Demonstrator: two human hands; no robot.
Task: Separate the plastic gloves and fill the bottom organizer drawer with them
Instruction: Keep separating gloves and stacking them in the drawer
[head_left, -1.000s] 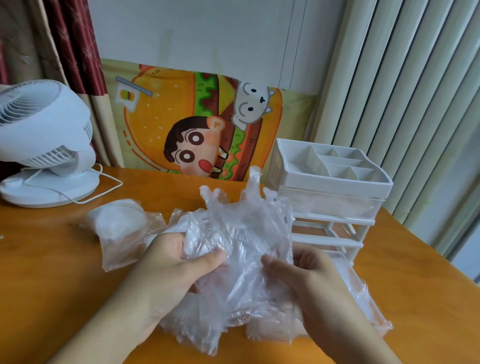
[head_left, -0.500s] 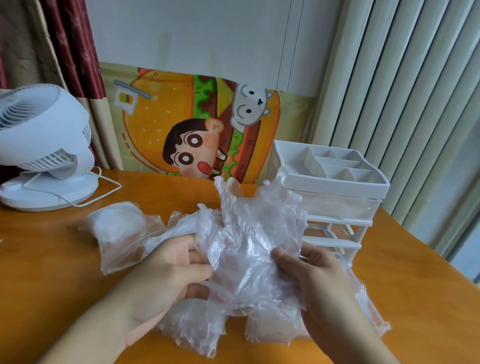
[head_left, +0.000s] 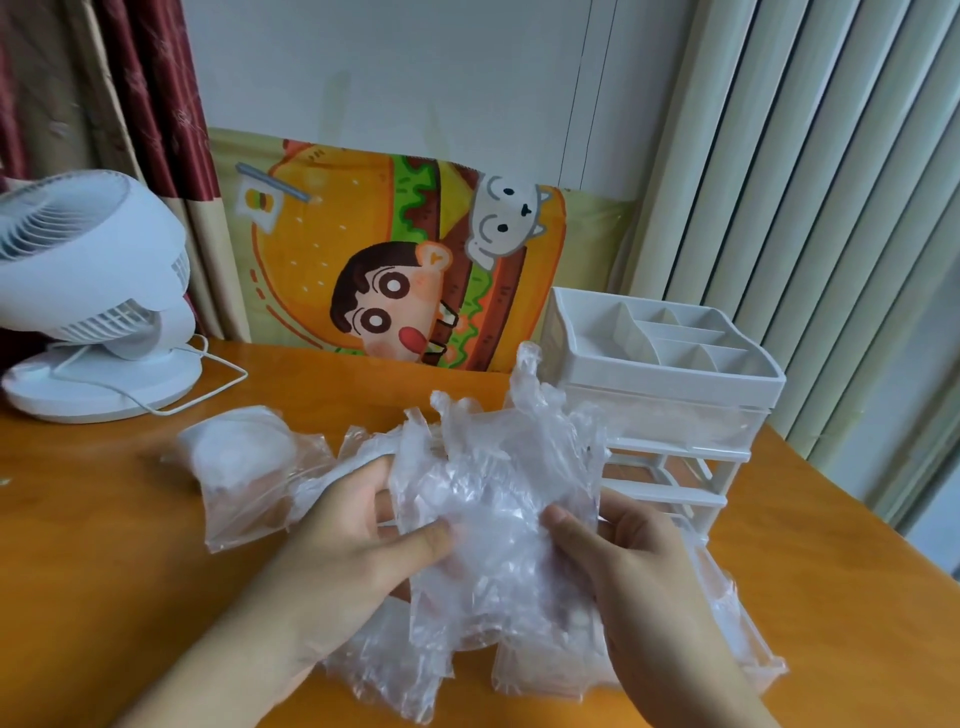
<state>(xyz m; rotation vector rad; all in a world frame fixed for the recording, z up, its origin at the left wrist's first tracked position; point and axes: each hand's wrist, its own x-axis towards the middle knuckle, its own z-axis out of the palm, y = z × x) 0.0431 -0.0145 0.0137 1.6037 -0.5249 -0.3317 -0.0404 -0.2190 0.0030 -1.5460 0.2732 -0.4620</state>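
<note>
— Separating is the step judged to be in hand: a crumpled bunch of clear plastic gloves (head_left: 493, 499) is pinched by the left hand (head_left: 358, 525) and the right hand (head_left: 639, 551), above the tabletop's near edge.

— And next?

— One glove would need peeling free and lowering into the pulled-out clear bottom drawer (head_left: 737, 639) under the right hand, before the white plastic organizer (head_left: 670, 384). The orange wooden tabletop (head_left: 104, 571) also carries a white fan (head_left: 88, 291) at its far left corner.

Gloves (head_left: 498, 499) I'm holding: clear. Table (head_left: 104, 597) orange wood. Organizer (head_left: 670, 374) and fan (head_left: 88, 270) white. Curtain (head_left: 150, 93) dark red, patterned. Burger cartoon poster (head_left: 395, 260), orange-green.
</note>
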